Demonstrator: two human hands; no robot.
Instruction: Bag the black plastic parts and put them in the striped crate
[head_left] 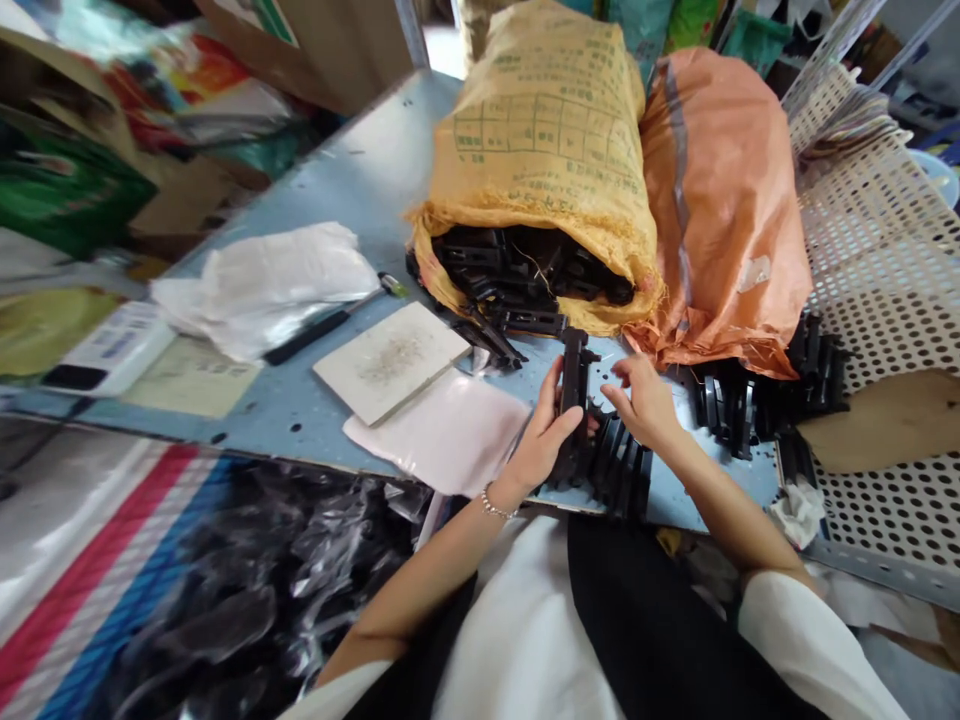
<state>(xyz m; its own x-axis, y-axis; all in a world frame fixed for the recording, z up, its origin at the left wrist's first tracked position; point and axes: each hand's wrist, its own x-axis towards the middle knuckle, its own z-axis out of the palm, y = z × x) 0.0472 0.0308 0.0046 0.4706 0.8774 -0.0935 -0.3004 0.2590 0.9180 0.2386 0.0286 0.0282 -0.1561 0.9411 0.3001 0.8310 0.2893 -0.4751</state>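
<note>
My left hand [549,436] is wrapped round a long black plastic part [574,372], held upright above the table's front edge. Just right of it, my right hand [642,396] is raised with fingers bent and apart, and nothing shows in them. Below both hands lies a row of similar black plastic parts [621,462], side by side at the edge. Behind, a yellow woven sack [544,150] lies with its mouth facing me, full of black parts [510,262]; a few spill out onto the blue table [259,415].
An orange sack [727,210] lies at right, with black parts [739,410] at its mouth. Left are a whitish board [390,360], a pale sheet [442,435] and white plastic bags [281,280]. A perforated panel [885,310] stands far right. Below left is a striped bag [112,590] with dark wrapped items.
</note>
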